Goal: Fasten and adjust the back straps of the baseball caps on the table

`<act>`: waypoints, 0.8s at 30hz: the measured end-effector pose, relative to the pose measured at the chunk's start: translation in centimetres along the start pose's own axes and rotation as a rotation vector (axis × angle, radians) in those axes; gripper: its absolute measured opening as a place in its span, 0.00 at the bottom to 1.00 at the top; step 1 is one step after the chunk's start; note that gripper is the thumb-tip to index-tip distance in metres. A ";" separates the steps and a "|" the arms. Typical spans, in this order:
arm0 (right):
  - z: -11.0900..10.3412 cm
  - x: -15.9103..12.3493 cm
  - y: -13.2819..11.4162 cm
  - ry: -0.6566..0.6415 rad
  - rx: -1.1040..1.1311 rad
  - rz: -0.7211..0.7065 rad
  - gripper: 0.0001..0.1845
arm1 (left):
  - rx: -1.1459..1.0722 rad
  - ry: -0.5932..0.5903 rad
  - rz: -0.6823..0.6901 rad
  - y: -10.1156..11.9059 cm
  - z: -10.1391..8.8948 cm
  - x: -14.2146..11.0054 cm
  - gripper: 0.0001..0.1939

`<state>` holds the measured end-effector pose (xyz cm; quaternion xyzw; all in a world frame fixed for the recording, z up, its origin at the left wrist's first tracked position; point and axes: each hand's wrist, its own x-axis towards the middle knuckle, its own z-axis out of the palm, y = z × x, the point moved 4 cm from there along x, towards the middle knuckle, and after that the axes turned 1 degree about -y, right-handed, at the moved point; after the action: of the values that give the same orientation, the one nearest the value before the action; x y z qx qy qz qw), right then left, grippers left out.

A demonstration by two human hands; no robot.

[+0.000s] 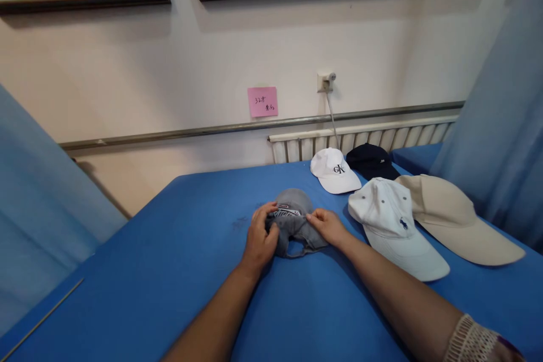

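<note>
A faded grey fabric baseball cap [297, 231] lies on a smooth blue covering [178, 271], in the middle of the bed-like surface. Its paler rounded part points towards twelve o'clock, light lettering runs across its middle, and its arched strap opening faces six o'clock.

The left hand [259, 240] is curled around the cap's nine o'clock side, fingers over the top and thumb nearer the strap. The right hand [330, 226] pinches the fabric at the cap's two o'clock edge between thumb and fingers. A cream openwork sleeve [470, 339] covers part of the right arm.

From the grey cap, a white cap with black letters [328, 163] sits between one and two o'clock, and a dark navy cap [367, 159] at two, just beside it. At three o'clock is a white cap with a small dark blue emblem [382, 206], with a long-billed beige cap [449, 203] partly behind it.

Farther out, a ribbed white radiator [392, 137] stands at one o'clock under a grey metal pipe [190, 134]. A pink handwritten paper note [262, 107] is on the wall at eleven, and a white socket [323, 83] with a pale cord [332, 113] at half past twelve. Light blue curtains hang at nine [29, 209] and two o'clock. A thin rod [42, 320] lies at eight.
</note>
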<state>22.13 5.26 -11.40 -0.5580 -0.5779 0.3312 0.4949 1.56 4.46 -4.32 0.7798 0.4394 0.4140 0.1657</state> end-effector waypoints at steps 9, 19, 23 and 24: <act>-0.8 -0.2 -0.1 0.160 0.071 0.006 0.14 | 0.036 -0.170 -0.147 -2.6 2.0 0.3 0.08; -0.6 -2.0 -3.0 0.062 -0.028 -0.201 0.16 | -0.282 0.015 -0.468 -5.5 1.3 0.7 0.15; -0.1 -2.1 -3.2 -0.001 -0.041 -0.227 0.19 | -0.303 0.017 -0.478 -5.9 1.5 0.6 0.16; 0.0 -2.0 -3.0 -0.001 -0.040 -0.211 0.20 | -0.301 0.014 -0.477 -5.9 1.5 0.6 0.16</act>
<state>21.02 2.86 -9.02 -0.5034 -0.6403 0.2661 0.5155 -0.33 8.43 -8.58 0.6181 0.5450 0.4294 0.3695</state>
